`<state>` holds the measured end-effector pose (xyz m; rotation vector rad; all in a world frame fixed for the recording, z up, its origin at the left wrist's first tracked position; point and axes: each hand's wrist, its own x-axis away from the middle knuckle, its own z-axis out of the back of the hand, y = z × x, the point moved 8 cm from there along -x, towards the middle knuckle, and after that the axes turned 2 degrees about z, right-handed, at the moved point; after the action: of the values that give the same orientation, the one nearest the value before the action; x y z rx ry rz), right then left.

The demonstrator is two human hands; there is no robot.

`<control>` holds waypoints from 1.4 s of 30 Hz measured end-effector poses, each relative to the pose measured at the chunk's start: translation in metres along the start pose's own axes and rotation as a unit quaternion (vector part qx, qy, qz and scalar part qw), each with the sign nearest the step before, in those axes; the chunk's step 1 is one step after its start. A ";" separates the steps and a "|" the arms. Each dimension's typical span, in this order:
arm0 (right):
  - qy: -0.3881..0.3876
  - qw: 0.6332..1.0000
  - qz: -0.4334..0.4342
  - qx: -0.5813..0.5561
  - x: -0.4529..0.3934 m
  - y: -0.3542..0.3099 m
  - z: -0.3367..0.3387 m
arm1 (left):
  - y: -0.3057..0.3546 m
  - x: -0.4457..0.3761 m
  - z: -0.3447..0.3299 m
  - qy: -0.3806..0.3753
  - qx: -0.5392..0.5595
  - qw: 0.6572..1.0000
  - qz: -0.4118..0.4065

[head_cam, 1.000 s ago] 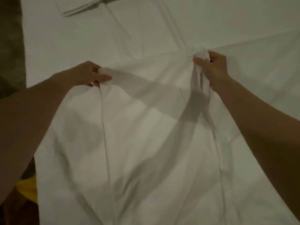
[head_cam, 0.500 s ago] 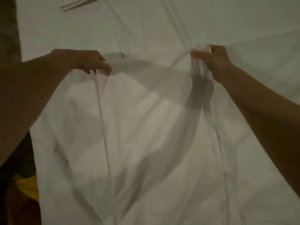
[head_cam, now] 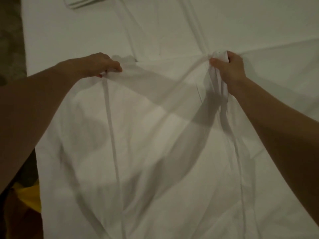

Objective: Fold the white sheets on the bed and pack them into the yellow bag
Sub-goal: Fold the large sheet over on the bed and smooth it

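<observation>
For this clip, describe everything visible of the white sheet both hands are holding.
The white sheet is thin, plain, slightly see-through cloth, lifted and stretched between the two hands. The left hand pinches its top edge; the right hand grips a bunched corner. Long creases and seam lines run down it toward the camera. It hangs over the white bed, its lower part blurred and leaving the frame.

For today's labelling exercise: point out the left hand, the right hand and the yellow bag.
left hand (head_cam: 101, 63), head view, back of the hand.
right hand (head_cam: 230, 70), head view, back of the hand.
yellow bag (head_cam: 32, 198), head view, visible yellow fabric.
</observation>
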<state>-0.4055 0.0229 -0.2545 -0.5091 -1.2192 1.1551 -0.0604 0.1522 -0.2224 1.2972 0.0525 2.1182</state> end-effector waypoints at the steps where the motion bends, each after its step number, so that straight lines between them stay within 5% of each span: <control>1: 0.023 0.999 0.008 0.025 0.001 -0.002 0.001 | 0.003 0.000 0.000 0.009 0.008 1.000 -0.009; 5: 0.127 0.974 0.058 0.180 0.017 -0.035 -0.004 | 0.004 0.002 0.001 0.022 0.081 0.996 -0.019; 7: 0.138 0.940 0.148 0.274 0.034 -0.065 -0.028 | 0.000 0.005 0.004 0.013 0.082 0.996 -0.015; 10: -0.014 0.911 0.306 0.275 0.064 -0.105 -0.113 | -0.016 0.013 0.006 -0.008 0.135 0.991 0.001; 12: -0.192 0.894 0.270 0.302 0.080 -0.104 -0.180 | -0.033 0.021 0.003 -0.008 0.201 0.980 -0.003; 14: -0.287 0.855 0.212 0.376 0.090 -0.098 -0.224 | -0.050 0.028 -0.006 0.016 0.249 0.968 -0.014; 20: -0.291 0.858 0.107 0.410 0.080 -0.115 -0.238 | -0.063 0.049 -0.026 0.149 0.335 0.928 -0.073; 25: -0.354 0.808 0.063 0.467 0.085 -0.126 -0.221 | -0.053 0.073 -0.023 0.271 0.290 0.907 -0.138; 30: -0.396 0.770 0.014 0.501 0.106 -0.111 -0.213 | -0.055 0.084 -0.033 0.298 0.262 0.906 -0.148; 34: -0.386 0.790 0.007 0.477 0.118 -0.104 -0.212 | -0.057 0.087 -0.042 0.301 0.275 0.904 -0.130; 39: -0.318 0.901 0.023 0.294 0.115 -0.100 -0.201 | -0.066 0.083 -0.047 0.307 0.316 0.892 -0.102; 42: -0.319 0.904 0.021 0.285 0.116 -0.093 -0.197 | -0.064 0.085 -0.047 0.301 0.321 0.889 -0.123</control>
<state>-0.1985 0.1400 -0.1890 0.3216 -1.3235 1.7095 -0.0919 0.2627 -0.2020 0.8215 1.2011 2.2672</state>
